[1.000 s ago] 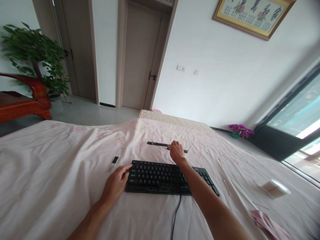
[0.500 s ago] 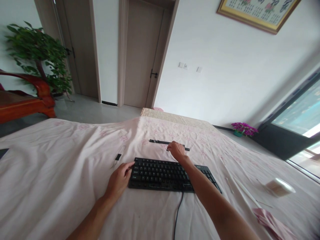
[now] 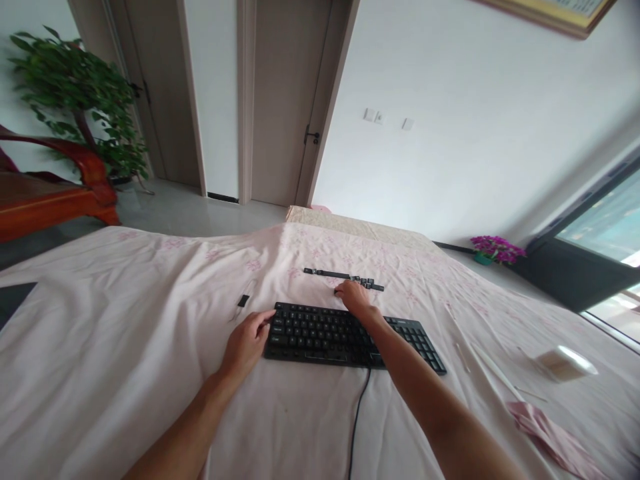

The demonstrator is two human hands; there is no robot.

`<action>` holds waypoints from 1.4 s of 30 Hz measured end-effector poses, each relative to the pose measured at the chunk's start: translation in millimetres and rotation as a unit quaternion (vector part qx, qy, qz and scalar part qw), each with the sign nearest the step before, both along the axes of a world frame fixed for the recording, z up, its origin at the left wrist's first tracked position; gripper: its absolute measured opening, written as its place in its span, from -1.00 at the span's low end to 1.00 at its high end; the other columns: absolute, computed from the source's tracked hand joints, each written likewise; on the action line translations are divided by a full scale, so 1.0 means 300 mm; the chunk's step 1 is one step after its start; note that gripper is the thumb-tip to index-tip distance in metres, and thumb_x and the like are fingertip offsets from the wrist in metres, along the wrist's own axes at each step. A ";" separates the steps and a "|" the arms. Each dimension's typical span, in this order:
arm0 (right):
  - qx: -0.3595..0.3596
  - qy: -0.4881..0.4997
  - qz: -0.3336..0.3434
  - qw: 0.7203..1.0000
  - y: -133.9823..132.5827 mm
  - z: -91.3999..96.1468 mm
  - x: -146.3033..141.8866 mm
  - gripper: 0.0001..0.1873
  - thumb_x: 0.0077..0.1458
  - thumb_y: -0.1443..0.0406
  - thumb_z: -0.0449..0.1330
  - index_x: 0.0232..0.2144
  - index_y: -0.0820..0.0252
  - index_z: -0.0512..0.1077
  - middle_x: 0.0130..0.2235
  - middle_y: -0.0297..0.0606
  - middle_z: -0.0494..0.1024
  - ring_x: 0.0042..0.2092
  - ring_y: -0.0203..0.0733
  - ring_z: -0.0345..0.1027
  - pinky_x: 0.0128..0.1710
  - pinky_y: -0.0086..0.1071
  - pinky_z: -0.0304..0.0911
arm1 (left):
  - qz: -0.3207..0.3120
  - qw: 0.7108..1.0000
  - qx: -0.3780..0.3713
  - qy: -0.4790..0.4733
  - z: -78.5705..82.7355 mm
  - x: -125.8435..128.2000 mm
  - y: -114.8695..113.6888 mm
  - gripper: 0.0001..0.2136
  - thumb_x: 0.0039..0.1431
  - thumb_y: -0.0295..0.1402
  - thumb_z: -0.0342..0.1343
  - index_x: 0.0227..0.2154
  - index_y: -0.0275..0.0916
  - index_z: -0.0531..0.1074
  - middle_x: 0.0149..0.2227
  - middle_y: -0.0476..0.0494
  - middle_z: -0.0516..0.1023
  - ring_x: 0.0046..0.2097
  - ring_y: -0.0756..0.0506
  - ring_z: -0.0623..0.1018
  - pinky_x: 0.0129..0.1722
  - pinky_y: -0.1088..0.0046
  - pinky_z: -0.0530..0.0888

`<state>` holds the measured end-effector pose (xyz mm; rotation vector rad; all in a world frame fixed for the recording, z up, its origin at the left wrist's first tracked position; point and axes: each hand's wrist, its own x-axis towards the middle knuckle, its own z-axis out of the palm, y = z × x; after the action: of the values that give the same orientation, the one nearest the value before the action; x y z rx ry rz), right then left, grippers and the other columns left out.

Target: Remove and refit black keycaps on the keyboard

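A black keyboard (image 3: 320, 328) lies on the pale flowered cloth, its bottom row bare of several keycaps. My left hand (image 3: 247, 341) grips the keyboard's upper left corner, fingertips on the edge. Beyond the keyboard, the loose keycaps (image 3: 334, 274) lie in a line, with a long one in the middle and more grouped at the right. My right hand (image 3: 356, 297) reaches over the keyboard to these, its fingers pinched on a small dark keycap (image 3: 337, 292) that is partly hidden. Left of the keyboard is a small black handle with thin wire loops, like a keycap puller (image 3: 243, 301).
A clear plastic tub (image 3: 567, 363), a pink cloth (image 3: 550, 437) and thin sticks (image 3: 463, 358) lie at right. The keyboard cable (image 3: 356, 420) runs toward me. A dark flat object (image 3: 15, 300) shows at the left edge. A wooden chair (image 3: 55, 193) stands beyond.
My right hand has drawn slightly away from the keycap line, uncovering the group at its right end. My left hand stays on the keyboard corner. The view has tilted down a little.
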<state>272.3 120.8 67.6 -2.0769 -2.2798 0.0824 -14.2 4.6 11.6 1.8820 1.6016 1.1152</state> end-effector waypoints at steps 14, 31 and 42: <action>0.102 0.115 0.132 0.979 -0.367 0.055 -0.018 -0.75 0.20 0.20 0.10 -0.12 -0.01 0.52 -0.21 -0.33 0.53 -0.19 -0.26 0.39 -0.17 -0.44 0.20 | -0.003 1.000 -0.005 -0.004 -0.002 -0.003 -0.003 -0.65 0.15 -0.45 -0.08 -0.04 -0.15 0.43 -0.06 -0.07 0.54 -0.09 -0.05 0.54 -0.02 0.39 0.44; 0.147 -0.034 0.175 0.973 -0.525 0.001 -0.055 -0.84 0.18 0.27 0.17 -0.18 -0.03 0.50 -0.37 -0.34 0.45 -0.29 -0.26 0.25 -0.29 -0.32 -0.07 | -0.001 1.000 0.006 0.001 -0.006 -0.004 -0.004 -0.66 0.15 -0.45 -0.08 -0.04 -0.16 0.43 -0.07 -0.07 0.55 -0.08 -0.05 0.53 -0.01 0.40 0.43; 0.176 -0.075 0.195 0.962 -0.537 -0.014 -0.063 -0.89 0.23 0.31 0.11 -0.26 0.07 0.46 -0.41 -0.34 0.41 -0.32 -0.24 0.19 -0.31 -0.29 -0.11 | 0.001 1.000 0.003 0.004 -0.004 0.000 -0.002 -0.65 0.14 -0.45 -0.08 -0.03 -0.17 0.44 -0.06 -0.08 0.55 -0.07 -0.06 0.53 -0.01 0.39 0.42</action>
<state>253.4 -40.2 63.5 -1.4928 -2.5300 -0.4468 -14.3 3.9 10.5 1.8917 1.6064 1.1160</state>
